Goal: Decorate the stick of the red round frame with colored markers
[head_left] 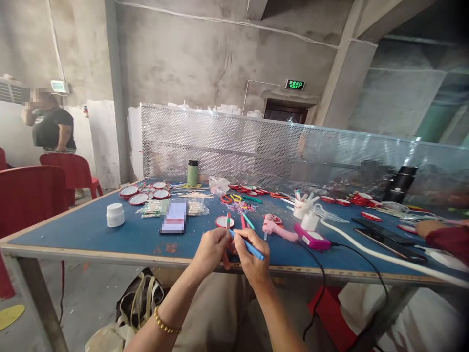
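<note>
My left hand (211, 250) pinches a flat craft stick (228, 221), held upright at the table's front edge, with red and green colouring near its top. My right hand (254, 259) grips a blue marker pen (254, 250) like a writing tool. The pen's tip end meets the stick between my two hands, and the fingers hide the exact contact. Just beyond them lies a small round drum-like piece (222, 222) with a white face and red rim. Close by are a red marker (243, 223) and a green marker (248, 221).
Right of my hands sit a pink glue gun (274, 228), a purple box (312, 238) with a cable, and a cup of markers (301, 209). To the left are a phone (174, 218), bagged sticks (198, 207) and a white jar (115, 216). Another person's hand (428, 228) rests far right.
</note>
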The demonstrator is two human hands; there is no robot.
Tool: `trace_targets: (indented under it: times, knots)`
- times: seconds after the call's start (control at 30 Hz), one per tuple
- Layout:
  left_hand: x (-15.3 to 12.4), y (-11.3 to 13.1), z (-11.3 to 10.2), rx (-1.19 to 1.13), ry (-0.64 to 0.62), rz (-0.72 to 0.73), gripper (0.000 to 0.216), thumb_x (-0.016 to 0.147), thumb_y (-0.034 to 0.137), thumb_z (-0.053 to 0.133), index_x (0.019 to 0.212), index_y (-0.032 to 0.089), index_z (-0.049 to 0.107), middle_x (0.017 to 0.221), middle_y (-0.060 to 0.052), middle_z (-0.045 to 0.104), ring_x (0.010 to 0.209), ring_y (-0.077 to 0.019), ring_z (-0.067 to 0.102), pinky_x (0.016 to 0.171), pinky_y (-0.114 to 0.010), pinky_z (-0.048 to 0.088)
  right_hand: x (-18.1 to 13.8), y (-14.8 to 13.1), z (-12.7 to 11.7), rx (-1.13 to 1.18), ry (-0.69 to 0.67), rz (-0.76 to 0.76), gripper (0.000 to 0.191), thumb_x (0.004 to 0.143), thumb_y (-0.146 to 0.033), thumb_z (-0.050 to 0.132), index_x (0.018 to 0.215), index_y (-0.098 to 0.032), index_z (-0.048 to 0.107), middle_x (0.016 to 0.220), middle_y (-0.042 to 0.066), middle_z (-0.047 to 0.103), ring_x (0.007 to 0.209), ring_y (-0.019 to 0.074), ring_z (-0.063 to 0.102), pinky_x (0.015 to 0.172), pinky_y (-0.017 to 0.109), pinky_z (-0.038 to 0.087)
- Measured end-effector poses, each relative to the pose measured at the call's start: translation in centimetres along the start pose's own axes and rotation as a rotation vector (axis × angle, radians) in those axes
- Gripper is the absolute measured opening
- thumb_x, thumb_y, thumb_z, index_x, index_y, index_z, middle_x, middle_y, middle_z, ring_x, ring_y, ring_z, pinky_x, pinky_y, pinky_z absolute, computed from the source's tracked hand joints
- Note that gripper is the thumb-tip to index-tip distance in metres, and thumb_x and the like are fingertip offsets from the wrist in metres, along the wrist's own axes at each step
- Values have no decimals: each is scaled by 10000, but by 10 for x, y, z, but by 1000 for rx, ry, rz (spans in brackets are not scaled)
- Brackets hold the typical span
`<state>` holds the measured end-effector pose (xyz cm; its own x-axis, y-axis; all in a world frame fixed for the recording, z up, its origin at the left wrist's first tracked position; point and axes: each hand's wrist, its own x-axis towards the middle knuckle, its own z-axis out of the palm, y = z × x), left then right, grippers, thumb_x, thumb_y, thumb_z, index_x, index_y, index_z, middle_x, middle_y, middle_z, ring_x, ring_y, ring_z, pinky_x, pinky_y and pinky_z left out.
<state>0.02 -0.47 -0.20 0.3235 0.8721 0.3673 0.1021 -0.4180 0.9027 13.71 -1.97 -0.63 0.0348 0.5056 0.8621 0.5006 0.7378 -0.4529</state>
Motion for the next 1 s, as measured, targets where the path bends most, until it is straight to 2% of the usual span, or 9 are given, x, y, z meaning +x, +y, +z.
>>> trace_targets:
  times: [0.1, 0.23, 0.4, 0.6, 0.77, 0.93, 1.0]
  knots:
    - [0, 0, 0, 17, 3, 12, 331, 923, 377, 435, 665, 177, 486, 634, 4, 679, 390, -111, 632, 394, -178, 311, 1, -1, 0, -25, -5, -26, 170, 930, -246, 553, 809, -203, 665, 673, 1, 676, 581, 136, 627, 586, 244, 485]
    - [0, 0, 0, -29, -14, -22, 324, 921, 428, 442, 746, 177, 547, 707, -23, 724, 395, -123, 635, 377, -186, 307, 0, 1, -1, -42, 40, 26, 177, 932, -253, 547, 793, -210, 647, 638, -9, 655, 557, 139, 611, 579, 250, 480]
    - [0, 1, 0, 8, 1, 9, 347, 920, 419, 447, 674, 180, 500, 655, -8, 699, 396, -118, 633, 400, -185, 321, 0, 2, 0, -22, 2, 1, 173, 933, -267, 549, 813, -207, 659, 670, 2, 674, 579, 145, 625, 591, 250, 481]
    - [1, 0, -1, -36, -14, -38, 280, 909, 388, 442, 764, 178, 555, 688, -20, 719, 389, -128, 633, 382, -188, 303, -1, 1, -1, -41, 46, 39, 179, 935, -264, 546, 791, -208, 636, 644, -7, 658, 559, 138, 606, 579, 247, 476]
    - [1, -1, -1, -12, -6, -6, 336, 916, 416, 447, 687, 177, 505, 668, -12, 706, 391, -116, 631, 390, -179, 308, 0, 0, -1, -23, -4, 6, 171, 931, -256, 546, 810, -210, 658, 666, 0, 678, 582, 140, 629, 589, 243, 484]
    - [1, -2, -1, -44, -25, -25, 309, 918, 425, 445, 764, 180, 553, 681, -17, 722, 394, -128, 639, 383, -181, 298, -1, 2, -1, -27, 53, 46, 166, 921, -252, 553, 793, -207, 649, 629, -7, 655, 544, 139, 604, 567, 246, 472]
    - [2, -2, -1, -39, -20, -16, 309, 916, 416, 447, 750, 178, 552, 682, -19, 720, 392, -129, 638, 382, -183, 299, -2, 1, -2, -8, 36, 44, 150, 924, -251, 557, 818, -209, 655, 650, -7, 665, 558, 139, 614, 575, 243, 476]
